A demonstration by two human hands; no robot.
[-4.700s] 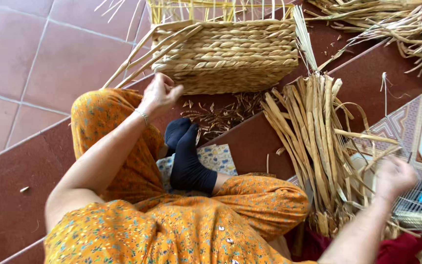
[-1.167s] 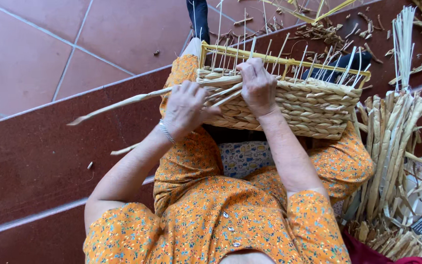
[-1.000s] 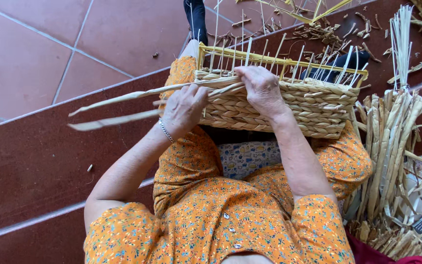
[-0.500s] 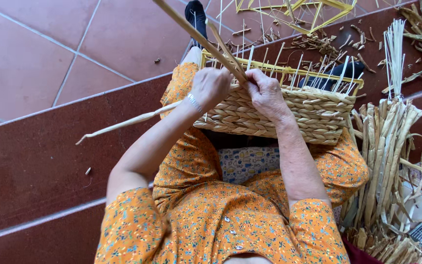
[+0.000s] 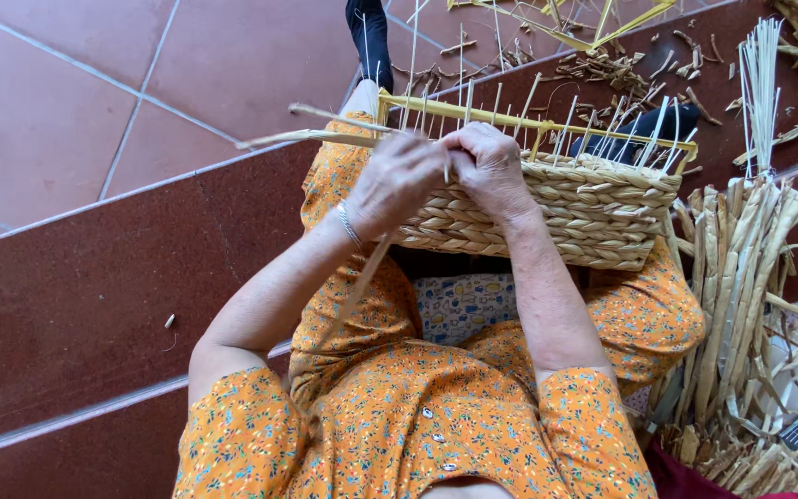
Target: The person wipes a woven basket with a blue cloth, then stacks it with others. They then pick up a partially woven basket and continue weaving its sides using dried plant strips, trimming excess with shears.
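A half-woven straw basket (image 5: 593,208) with a yellow frame and thin upright spokes rests on my lap, over orange flowered trousers. My left hand (image 5: 394,180) is closed on pale straw strands (image 5: 297,139) that stick out to the left at the basket's near rim. My right hand (image 5: 491,166) pinches the braided weave right beside it, the two hands touching. A silver bracelet sits on my left wrist.
A bundle of dried straw stalks (image 5: 741,268) lies on the floor at the right. Straw scraps (image 5: 621,69) are scattered beyond the basket. My feet in dark socks (image 5: 368,37) reach forward. Red floor tiles (image 5: 94,185) with a darker band lie to the left.
My left hand has swung its strands from pointing up and away down to the basket rim, coming level with my right hand. The long strand at the left has shifted upward.
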